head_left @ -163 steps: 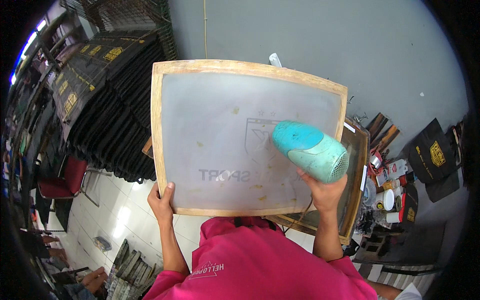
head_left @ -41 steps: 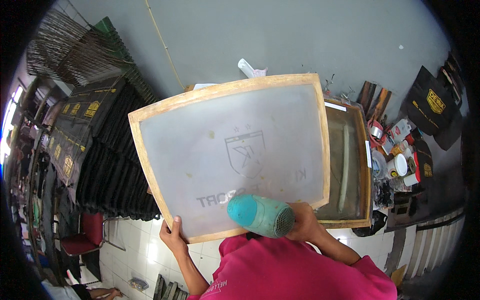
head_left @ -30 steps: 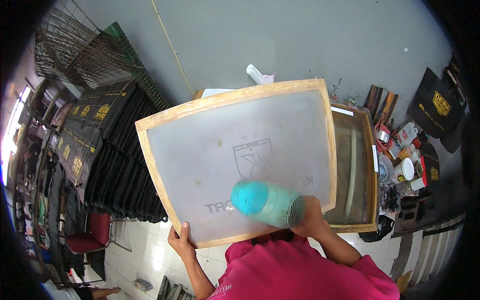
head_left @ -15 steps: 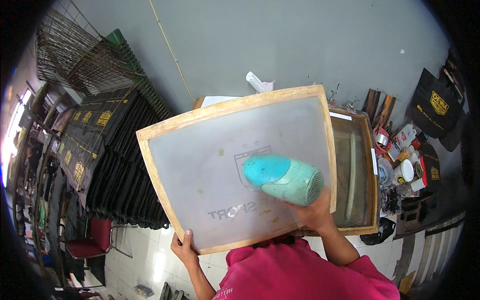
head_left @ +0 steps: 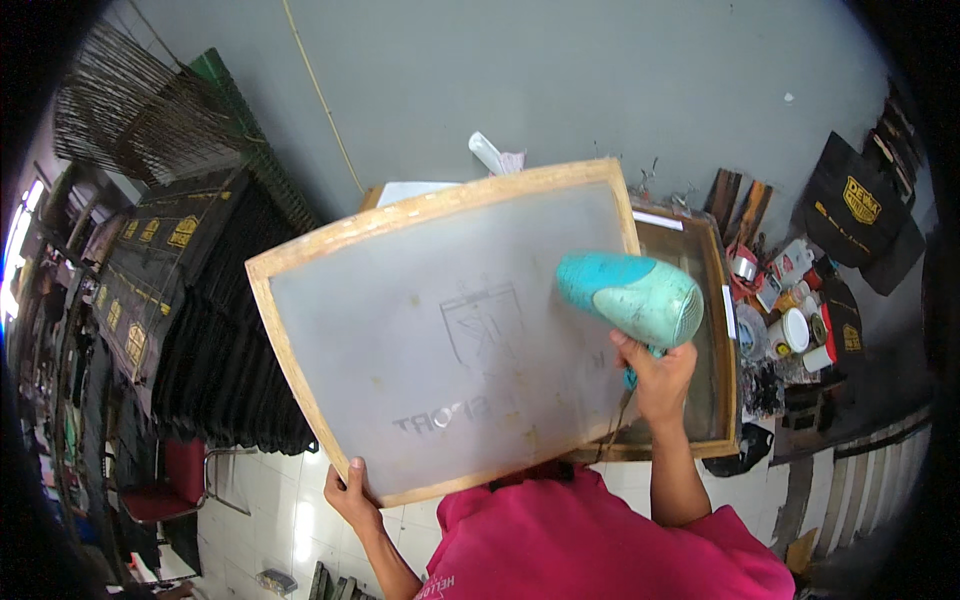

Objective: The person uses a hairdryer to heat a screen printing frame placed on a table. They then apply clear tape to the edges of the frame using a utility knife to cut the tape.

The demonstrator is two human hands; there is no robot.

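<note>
A wooden-framed printing screen (head_left: 350, 340) with pale grey mesh is tilted in front of me. A faint shield design and mirrored lettering show on its mesh. My left hand (head_left: 352, 495) grips the frame's lower left corner, thumb on the front and the other fingers mostly hidden behind. In my right hand (head_left: 660, 380) is a turquoise hair dryer (head_left: 630, 292), its handle wrapped by my fingers. The dryer's body hangs over the right side of the mesh and frame, its nozzle end toward the left. Part of its cord dangles below my right hand.
A second framed screen (head_left: 705, 350) lies behind on the right. Tubs and bottles (head_left: 790, 330) crowd beyond it. Dark printed fabric pieces (head_left: 220, 330) hang in a dense rack at left, near a red chair (head_left: 180, 480). A grey wall (head_left: 560, 90) rises behind.
My right hand has moved the hair dryer right and upward, away from the shield design toward the screen's right edge. My left hand still holds the corner. The whole view has shifted slightly.
</note>
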